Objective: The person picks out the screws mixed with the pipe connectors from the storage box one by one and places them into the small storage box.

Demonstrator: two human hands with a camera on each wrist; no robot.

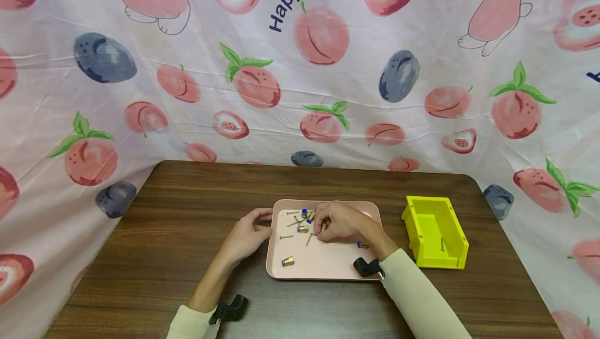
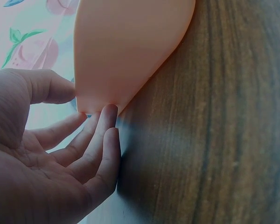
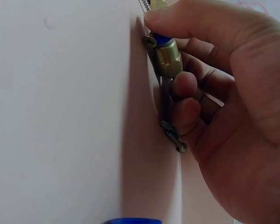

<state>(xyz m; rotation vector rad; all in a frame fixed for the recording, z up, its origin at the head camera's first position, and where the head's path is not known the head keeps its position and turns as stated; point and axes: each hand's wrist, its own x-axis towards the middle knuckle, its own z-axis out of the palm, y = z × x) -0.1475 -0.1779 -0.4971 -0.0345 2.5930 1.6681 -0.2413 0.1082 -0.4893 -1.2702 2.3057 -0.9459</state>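
A shallow pink tray point(image 1: 328, 266) lies on the wooden table. My left hand point(image 1: 247, 236) holds its left edge, with the thumb at the rim and the fingertips against the outer side in the left wrist view. Inside, my right hand point(image 1: 344, 222) reaches down with curled fingers. Its thumb lies across a small screw point(image 3: 150, 41), pinching it; the index fingertip is hidden. Beside those fingers is a brass push-in fitting point(image 3: 169, 60) with a blue collar. Another screw point(image 3: 175, 137) lies by the lower fingertips. More screws point(image 1: 286, 237) and brass fittings point(image 1: 288, 261) are scattered in the tray.
To the right of the tray stands a yellow bin point(image 1: 416, 232) with a few screws point(image 1: 442, 245) inside. One fitting point(image 1: 362, 245) lies near the tray's right side, under the right forearm. A fruit-printed cloth point(image 1: 281, 136) hangs behind the table.
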